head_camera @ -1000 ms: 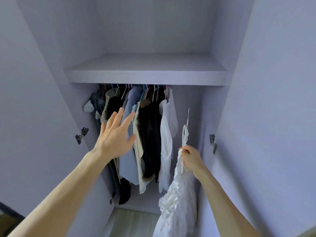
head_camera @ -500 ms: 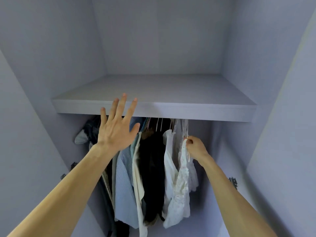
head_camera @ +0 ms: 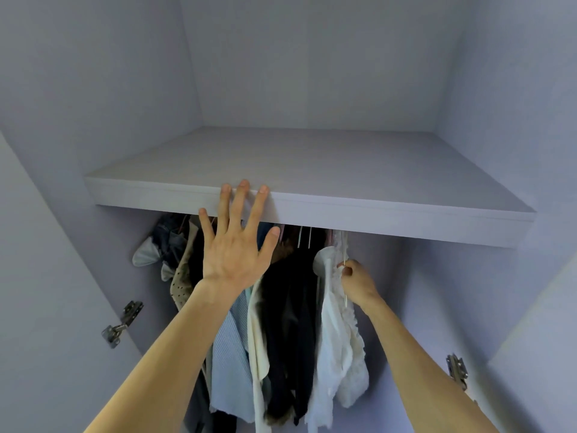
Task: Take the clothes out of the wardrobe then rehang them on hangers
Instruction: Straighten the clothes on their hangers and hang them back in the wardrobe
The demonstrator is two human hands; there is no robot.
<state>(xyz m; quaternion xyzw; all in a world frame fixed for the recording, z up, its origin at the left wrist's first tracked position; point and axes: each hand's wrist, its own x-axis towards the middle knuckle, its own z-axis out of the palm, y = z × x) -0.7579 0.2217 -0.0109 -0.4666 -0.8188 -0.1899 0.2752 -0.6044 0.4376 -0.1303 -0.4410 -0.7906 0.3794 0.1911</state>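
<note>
My left hand (head_camera: 234,245) is open with fingers spread, its fingertips on the front edge of the wardrobe shelf (head_camera: 390,218). Under the shelf my right hand (head_camera: 359,281) is closed on a thin white hanger (head_camera: 344,260) that carries a white ruffled garment (head_camera: 351,354) at the right end of the row. Left of it hang a white shirt (head_camera: 327,323), dark clothes (head_camera: 290,323), a cream piece (head_camera: 258,339), a light blue striped shirt (head_camera: 231,354) and a dotted beige garment (head_camera: 181,282). The rail is hidden behind the shelf.
The wardrobe's pale lilac side walls stand close on both sides. Metal door hinges sit on the left wall (head_camera: 120,325) and the right wall (head_camera: 456,370). The top of the shelf holds nothing. Right of the white garment the hanging space is unoccupied.
My view has tilted up and closer. The right hand lifted the hanger with the white garment from low outside up under the shelf. The left hand rose from the clothes to the shelf edge.
</note>
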